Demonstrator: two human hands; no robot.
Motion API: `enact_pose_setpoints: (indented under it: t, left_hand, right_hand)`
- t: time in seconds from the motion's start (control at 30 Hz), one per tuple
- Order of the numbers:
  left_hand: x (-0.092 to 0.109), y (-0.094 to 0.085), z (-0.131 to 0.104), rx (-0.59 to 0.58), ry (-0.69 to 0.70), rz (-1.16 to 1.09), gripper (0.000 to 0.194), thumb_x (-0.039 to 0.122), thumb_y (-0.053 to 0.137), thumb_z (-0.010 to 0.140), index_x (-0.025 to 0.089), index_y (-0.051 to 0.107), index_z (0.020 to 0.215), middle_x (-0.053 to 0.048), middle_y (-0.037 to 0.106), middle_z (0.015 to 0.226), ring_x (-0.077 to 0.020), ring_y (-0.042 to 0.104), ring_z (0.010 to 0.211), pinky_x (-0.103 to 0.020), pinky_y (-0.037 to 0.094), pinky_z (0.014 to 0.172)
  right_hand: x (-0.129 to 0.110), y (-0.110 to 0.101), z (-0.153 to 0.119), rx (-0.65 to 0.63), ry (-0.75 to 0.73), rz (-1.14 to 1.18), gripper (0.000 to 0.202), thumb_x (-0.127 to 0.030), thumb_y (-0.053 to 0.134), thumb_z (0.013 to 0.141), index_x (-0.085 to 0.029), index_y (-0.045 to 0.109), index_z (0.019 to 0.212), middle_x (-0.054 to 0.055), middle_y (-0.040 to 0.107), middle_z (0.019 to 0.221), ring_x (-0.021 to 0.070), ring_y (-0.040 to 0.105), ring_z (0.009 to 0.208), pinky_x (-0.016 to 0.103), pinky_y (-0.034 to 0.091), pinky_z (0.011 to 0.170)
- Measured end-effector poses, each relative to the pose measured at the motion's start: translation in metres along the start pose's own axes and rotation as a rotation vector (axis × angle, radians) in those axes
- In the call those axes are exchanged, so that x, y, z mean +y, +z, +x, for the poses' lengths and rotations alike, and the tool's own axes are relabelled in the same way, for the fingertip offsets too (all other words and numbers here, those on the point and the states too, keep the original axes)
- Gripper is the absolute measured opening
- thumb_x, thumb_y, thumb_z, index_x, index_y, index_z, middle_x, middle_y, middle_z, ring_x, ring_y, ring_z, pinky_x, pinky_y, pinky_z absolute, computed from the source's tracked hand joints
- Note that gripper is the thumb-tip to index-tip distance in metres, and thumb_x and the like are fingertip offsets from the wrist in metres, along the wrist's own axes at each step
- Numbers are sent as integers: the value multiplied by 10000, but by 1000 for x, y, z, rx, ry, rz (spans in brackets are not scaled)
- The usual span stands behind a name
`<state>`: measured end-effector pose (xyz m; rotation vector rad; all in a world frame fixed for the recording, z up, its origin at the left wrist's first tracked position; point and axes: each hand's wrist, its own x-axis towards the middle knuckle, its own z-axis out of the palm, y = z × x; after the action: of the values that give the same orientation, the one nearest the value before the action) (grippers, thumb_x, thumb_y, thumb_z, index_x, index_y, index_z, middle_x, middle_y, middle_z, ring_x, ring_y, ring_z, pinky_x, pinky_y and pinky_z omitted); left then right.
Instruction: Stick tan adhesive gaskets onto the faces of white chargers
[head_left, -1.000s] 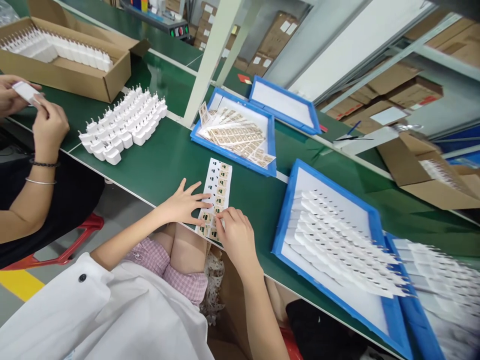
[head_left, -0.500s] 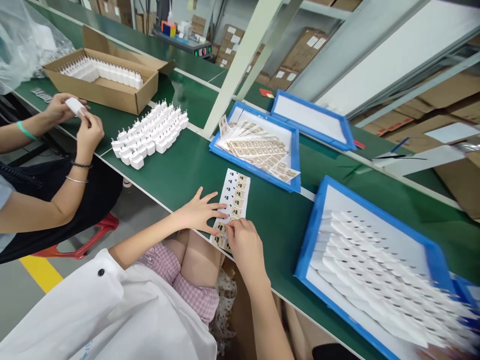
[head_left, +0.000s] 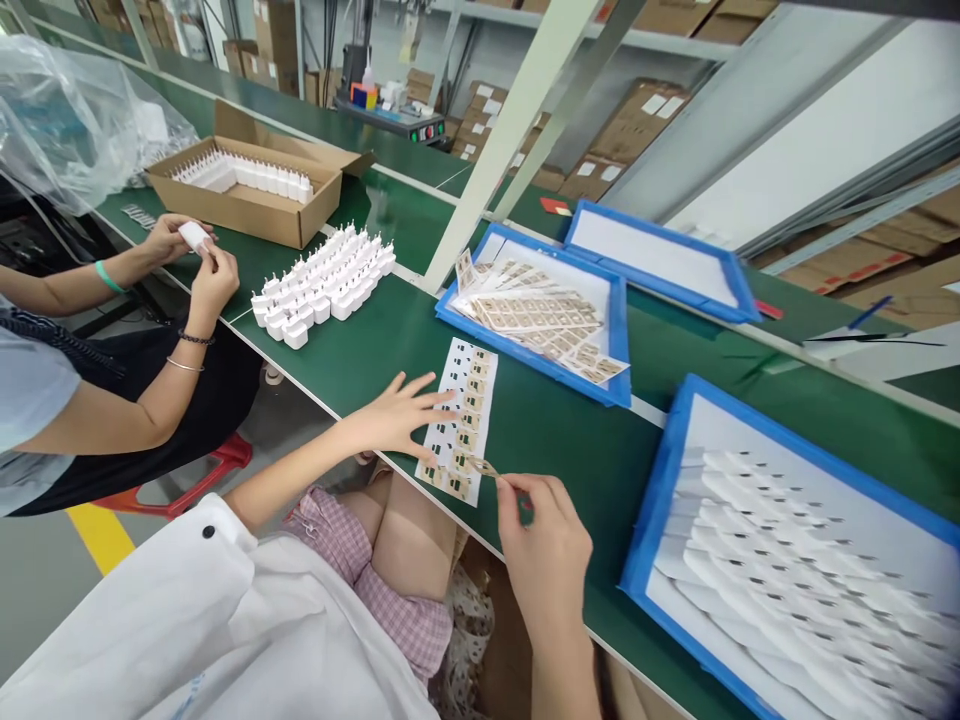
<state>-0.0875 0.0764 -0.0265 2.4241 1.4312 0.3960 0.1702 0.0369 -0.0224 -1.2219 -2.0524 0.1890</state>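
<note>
A white sheet with rows of small dark cut-outs and tan die-cut pieces (head_left: 466, 400) lies on the green tabletop in front of me. My left hand (head_left: 394, 415) rests on its left side, fingers spread flat. To the right of the sheet, my right hand (head_left: 544, 530) pinches a small tan die-cut piece (head_left: 486, 467) between thumb and forefinger. That piece is over the sheet's lower right part; I cannot tell whether it still touches it.
A blue tray (head_left: 621, 370) holds more tan sheets; another blue tray (head_left: 637, 560) carries overlapping white sheets. A flat blue tray (head_left: 739, 290) lies behind. White plug-like parts (head_left: 322, 290) and a cardboard box (head_left: 300, 220) stand left, near a co-worker's hands (head_left: 214, 285) holding a white part.
My right hand has drawn away from the sheet to the right, and a tan die-cut piece now shows in its pinch. My left hand stays spread on the sheet. The view has shifted slightly.
</note>
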Motion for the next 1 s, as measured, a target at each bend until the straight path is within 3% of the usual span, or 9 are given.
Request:
enact_pose_setpoints:
  t: [0.07,0.13,0.23,0.4,0.53,0.63,0.77,0.9,1.0]
  left_hand:
    - [-19,-21,-23,251,-123,101,599,510,714,906,283,586,1445,-107,512,1598,-402,358,1526,-636,304,1242]
    - [-43,-42,-49,539,-426,222,509,338,683,922,226,591,1410,-165,564,1503,-417,453,1413,-627,362,1187]
    - [-74,-61,-77,711,-749,222,525,186,682,830,145,581,1343,-228,556,1404,-473,440,1354,-653,393,1114]
    - [-94,-58,-89,809,-786,94,247,163,618,810,164,584,1054,-170,594,1136,-388,529,1182,-583,438,1072]
    - [-88,-47,-92,929,-729,-122,366,314,700,776,181,558,1087,-70,553,963,-273,590,955,-473,535,919]
    - [-60,-27,-88,946,-596,-353,524,527,683,810,182,591,1192,-34,539,904,-220,623,868,-373,566,785]
    - [20,10,-67,885,-354,-678,582,734,622,841,217,706,1093,-55,589,964,-196,667,881,-321,578,762]
    - [103,31,-55,661,51,-1332,415,541,799,828,271,693,1124,-95,636,1203,-227,731,997,-349,602,846]
    - [133,33,-57,391,157,-1437,439,402,771,896,337,569,1279,-96,668,1280,-271,658,1262,-431,548,1048]
  right_hand:
    - [4,4,-2,30,195,285,245,-410,622,956,-213,677,821,51,668,802,196,619,705,327,494,639]
    - [9,14,-5,45,379,530,298,-489,703,873,-210,686,768,36,659,759,188,616,672,323,494,618]
    - [14,33,-11,96,545,716,380,-564,771,761,-200,679,704,20,629,688,180,589,629,319,482,590]
    - [22,43,-19,151,595,751,401,-580,791,724,-196,676,702,19,621,695,178,589,637,322,485,605]
    - [23,42,-20,206,612,787,409,-575,803,713,-198,651,670,7,592,670,168,568,632,317,464,612]
    - [1,35,-14,304,663,830,391,-532,823,706,-197,628,655,-22,547,627,136,519,596,287,425,593]
    - [-61,9,-8,357,664,1160,362,-442,779,807,-213,537,667,-60,493,582,92,437,496,249,400,528]
    - [-108,-16,-10,403,588,1279,395,-406,673,912,-225,437,652,-80,421,557,71,327,419,203,313,421]
    - [-115,-25,-20,548,605,1162,435,-396,673,916,-228,386,636,-95,346,512,77,293,422,197,318,433]
